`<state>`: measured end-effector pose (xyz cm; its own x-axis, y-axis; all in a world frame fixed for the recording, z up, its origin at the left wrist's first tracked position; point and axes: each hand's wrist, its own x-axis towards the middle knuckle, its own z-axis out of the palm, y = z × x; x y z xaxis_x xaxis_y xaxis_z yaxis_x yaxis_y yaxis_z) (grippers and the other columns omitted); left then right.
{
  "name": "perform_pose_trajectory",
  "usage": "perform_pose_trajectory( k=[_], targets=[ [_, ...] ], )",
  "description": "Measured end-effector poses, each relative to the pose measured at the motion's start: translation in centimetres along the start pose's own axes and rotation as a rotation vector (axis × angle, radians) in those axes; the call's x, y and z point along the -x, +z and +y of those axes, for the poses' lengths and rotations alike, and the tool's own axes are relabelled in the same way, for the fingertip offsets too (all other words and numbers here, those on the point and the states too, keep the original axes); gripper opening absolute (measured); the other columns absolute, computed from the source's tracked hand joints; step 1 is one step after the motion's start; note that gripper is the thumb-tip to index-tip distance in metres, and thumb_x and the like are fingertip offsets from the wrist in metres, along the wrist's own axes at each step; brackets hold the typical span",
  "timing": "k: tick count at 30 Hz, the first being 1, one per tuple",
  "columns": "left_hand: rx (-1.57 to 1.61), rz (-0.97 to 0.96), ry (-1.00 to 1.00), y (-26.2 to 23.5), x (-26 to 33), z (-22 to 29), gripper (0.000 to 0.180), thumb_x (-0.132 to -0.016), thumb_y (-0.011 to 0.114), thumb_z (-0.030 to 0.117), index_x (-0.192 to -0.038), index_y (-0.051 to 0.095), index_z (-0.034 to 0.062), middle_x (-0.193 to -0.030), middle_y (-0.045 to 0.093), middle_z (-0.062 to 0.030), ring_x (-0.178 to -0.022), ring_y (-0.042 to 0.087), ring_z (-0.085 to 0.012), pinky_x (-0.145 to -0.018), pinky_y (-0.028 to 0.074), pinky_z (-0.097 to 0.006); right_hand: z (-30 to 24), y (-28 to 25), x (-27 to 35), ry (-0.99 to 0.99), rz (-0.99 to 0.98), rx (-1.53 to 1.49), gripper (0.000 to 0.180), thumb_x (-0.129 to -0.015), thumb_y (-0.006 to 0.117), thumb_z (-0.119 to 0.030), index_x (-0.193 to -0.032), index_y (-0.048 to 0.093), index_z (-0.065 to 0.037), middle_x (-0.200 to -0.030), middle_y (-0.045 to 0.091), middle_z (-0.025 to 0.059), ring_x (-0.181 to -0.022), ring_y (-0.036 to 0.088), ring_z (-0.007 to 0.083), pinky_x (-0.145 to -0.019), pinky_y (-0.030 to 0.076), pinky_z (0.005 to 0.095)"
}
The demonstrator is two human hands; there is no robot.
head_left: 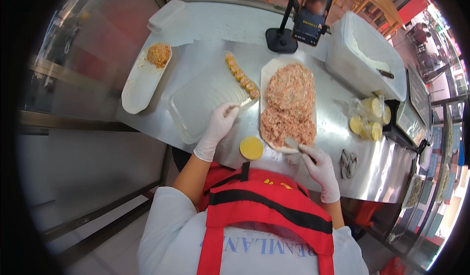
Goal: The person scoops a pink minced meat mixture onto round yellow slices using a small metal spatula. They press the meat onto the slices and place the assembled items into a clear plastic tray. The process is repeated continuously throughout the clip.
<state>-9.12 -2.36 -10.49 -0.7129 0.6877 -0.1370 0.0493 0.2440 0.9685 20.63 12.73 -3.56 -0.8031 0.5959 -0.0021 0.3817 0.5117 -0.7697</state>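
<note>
Minced meat [289, 106] lies in a thick mound on a long white tray [265, 81], which runs across the middle of the steel counter [335, 123] and ends close to its near edge. The right hand [318, 166], in a thin white glove, is at the tray's near end; its fingers are closed around the handle of a flat-bladed tool [292, 143], and the blade touches the meat at its near border.

Left of the meat, a clear plastic tray [196, 108] carries a curved row of filled yellow dumplings [240, 75] along its right side. The left hand [221, 125], gloved too, is over this tray's near right part with thumb and fingertips drawn together; whether they pinch anything cannot be told. Between the hands, by the counter's near edge, sits a round yellow wrapper stack [251, 147].

At the counter's left edge, a white oblong dish [139, 86] bears an orange mound [159, 55] at its far end. Near the far edge, a black stand holds a phone [311, 23]. A white tub [342, 49] fills the far right corner, with bagged yellow rounds [372, 109] just nearer. A crumpled grey cloth [348, 164] lies right of the right hand.
</note>
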Motion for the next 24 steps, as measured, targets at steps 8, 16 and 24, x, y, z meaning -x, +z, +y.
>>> perform_pose_trajectory(
  k=[8, 16, 24],
  targets=[
    [-0.629, -0.410, 0.415, 3.0, 8.0, -0.7, 0.028, -0.075, 0.069, 0.022, -0.095, 0.061, 0.0042, -0.097, 0.058, -0.0152, -0.093, 0.056, -0.0337, -0.082, 0.047, -0.041, -1.4, 1.0, 0.6, -0.052, -0.039, -0.074, 0.026, -0.084, 0.059, -0.008, -0.109, 0.067, -0.007, -0.091, 0.067, 0.0151, -0.084, 0.066, 0.0286, -0.075, 0.051, 0.0337],
    [-0.884, -0.166, 0.493, 4.2, 7.1, -0.9, 0.024, -0.078, 0.065, 0.022, -0.095, 0.060, 0.0048, -0.096, 0.056, -0.0129, -0.094, 0.054, -0.0326, -0.079, 0.048, -0.043, -1.3, -0.2, 3.6, -0.040, 0.000, 0.004, 0.024, -0.085, 0.058, -0.012, -0.107, 0.068, -0.009, -0.094, 0.067, 0.0146, -0.087, 0.065, 0.0305, -0.077, 0.051, 0.0362],
    [-0.859, -0.389, 0.538, 5.0, 8.6, -3.2, 0.027, -0.072, 0.070, 0.030, -0.076, 0.060, 0.0056, -0.087, 0.059, -0.0151, -0.089, 0.057, -0.0335, -0.077, 0.048, -0.043, 0.5, 2.1, 5.6, 0.004, 0.013, -0.094, 0.026, -0.086, 0.059, -0.016, -0.109, 0.068, -0.009, -0.094, 0.067, 0.0166, -0.086, 0.066, 0.0303, -0.077, 0.052, 0.0354]
  ],
)
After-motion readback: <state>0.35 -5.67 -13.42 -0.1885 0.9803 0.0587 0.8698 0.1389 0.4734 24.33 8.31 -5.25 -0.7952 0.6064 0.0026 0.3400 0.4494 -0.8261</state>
